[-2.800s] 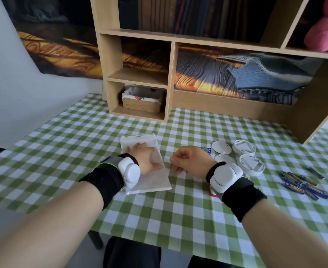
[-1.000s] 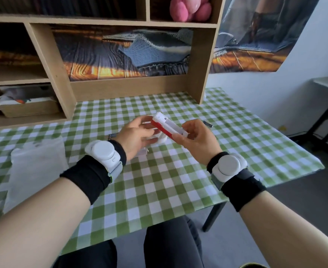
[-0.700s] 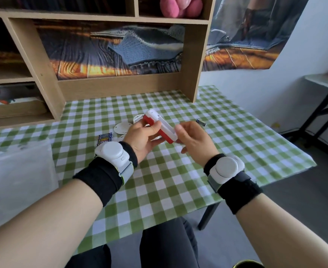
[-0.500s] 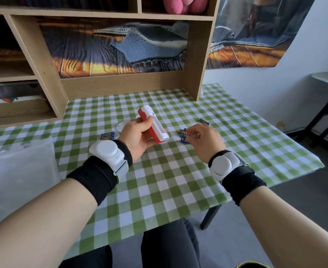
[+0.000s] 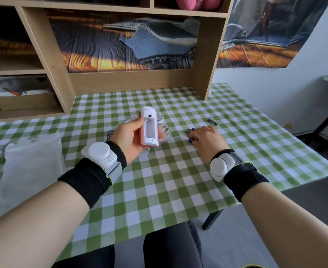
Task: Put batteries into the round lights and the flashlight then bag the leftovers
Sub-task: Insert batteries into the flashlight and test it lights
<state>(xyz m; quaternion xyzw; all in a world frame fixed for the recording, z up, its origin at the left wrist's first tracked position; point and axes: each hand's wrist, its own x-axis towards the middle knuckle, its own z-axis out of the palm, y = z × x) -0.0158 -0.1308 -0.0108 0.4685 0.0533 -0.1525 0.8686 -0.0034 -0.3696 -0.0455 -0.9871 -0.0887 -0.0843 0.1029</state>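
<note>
Nearby, round lights (image 5: 164, 130) sit behind the held flashlight (image 5: 149, 128).

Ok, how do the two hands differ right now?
The left hand is raised off the table, gripping the flashlight with its empty battery bay facing up; the right hand is down on the checked tablecloth, fingers curled over the loose batteries. Whether it has pinched one is hidden. Both wear white wrist units and black bands.

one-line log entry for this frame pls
left hand: holds flashlight, battery bay open and empty | right hand: fingers on loose batteries on table | bag: flat, left
</note>
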